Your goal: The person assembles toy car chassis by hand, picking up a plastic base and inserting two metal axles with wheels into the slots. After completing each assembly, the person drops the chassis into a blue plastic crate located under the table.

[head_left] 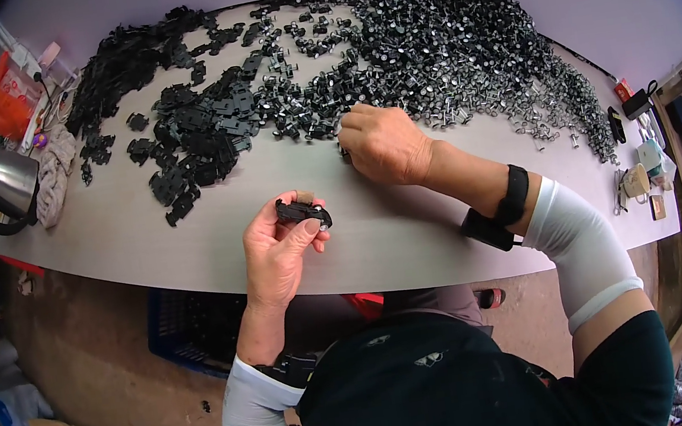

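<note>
My left hand [275,253] pinches a black plastic toy car chassis [299,211] between thumb and fingers, above the near part of the table. A small silver-faced wheel shows at the chassis's right end. My right hand [384,144] is at the near edge of a heap of small wheel-and-axle sets [432,52], its fingers curled downward. What its fingertips hold, if anything, is hidden behind the hand. Left of that heap lies a pile of loose black chassis [206,119], several of them scattered toward me.
The pale table [190,256] curves around me. A steel kettle [11,183], a cloth [55,175] and an orange bag [5,105] are at its left end. At the right end stand a cup [636,181] and small items. Below the table sits a blue crate [188,330].
</note>
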`<state>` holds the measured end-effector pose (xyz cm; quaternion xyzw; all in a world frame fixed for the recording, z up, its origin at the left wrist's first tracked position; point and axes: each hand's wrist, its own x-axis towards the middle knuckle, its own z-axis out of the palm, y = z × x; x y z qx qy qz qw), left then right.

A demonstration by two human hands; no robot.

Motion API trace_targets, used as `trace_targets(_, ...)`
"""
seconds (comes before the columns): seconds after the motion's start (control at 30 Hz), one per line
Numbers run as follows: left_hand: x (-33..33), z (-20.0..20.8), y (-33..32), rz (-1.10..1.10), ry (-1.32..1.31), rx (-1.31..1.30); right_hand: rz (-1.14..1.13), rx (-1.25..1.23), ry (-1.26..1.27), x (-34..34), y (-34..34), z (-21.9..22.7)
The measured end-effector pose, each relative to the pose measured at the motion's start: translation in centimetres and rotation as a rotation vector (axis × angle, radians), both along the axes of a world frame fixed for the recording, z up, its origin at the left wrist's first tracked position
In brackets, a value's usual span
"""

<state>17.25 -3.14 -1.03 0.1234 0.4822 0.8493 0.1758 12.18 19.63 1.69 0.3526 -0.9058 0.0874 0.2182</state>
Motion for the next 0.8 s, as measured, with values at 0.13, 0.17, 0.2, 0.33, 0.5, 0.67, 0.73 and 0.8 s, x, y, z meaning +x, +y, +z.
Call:
trace_targets(0.13,-0.3,-0.1,0.4,-0.001,-0.002,0.014,-0.131,-0.498,-0.325,-0.2,1.1,0.0)
trace_targets(0.17,-0.2,0.0,0.4,0.003,-0.006,0.011,-0.177,-0.570,-0.323,-0.2,1.7,0.4)
trace_targets(0.2,-0.1,0.1,0.5,0.007,-0.016,0.006,-0.225,-0.642,-0.320,-0.2,2.4,0.9)
trace_targets(0.33,-0.1,0.5,0.2,0.016,-0.030,0.001,-0.535,-0.385,-0.458,-0.6,5.2,2.5)
trace_targets(0.5,0.2,0.4,0.1,0.028,-0.038,0.007,-0.103,-0.279,-0.347,0.2,2.5,1.1)
trace_targets(0.67,0.2,-0.1,0.2,-0.001,-0.062,0.042,0.092,-0.321,-0.342,-1.8,1.3,-0.4)
trace_targets(0.73,0.1,0.3,0.2,0.005,-0.081,0.064,0.055,-0.363,-0.370,-1.4,1.1,0.2)
trace_targets(0.8,0.0,0.4,-0.1,-0.006,-0.079,0.029,0.024,-0.364,-0.430,-1.2,0.3,0.5)
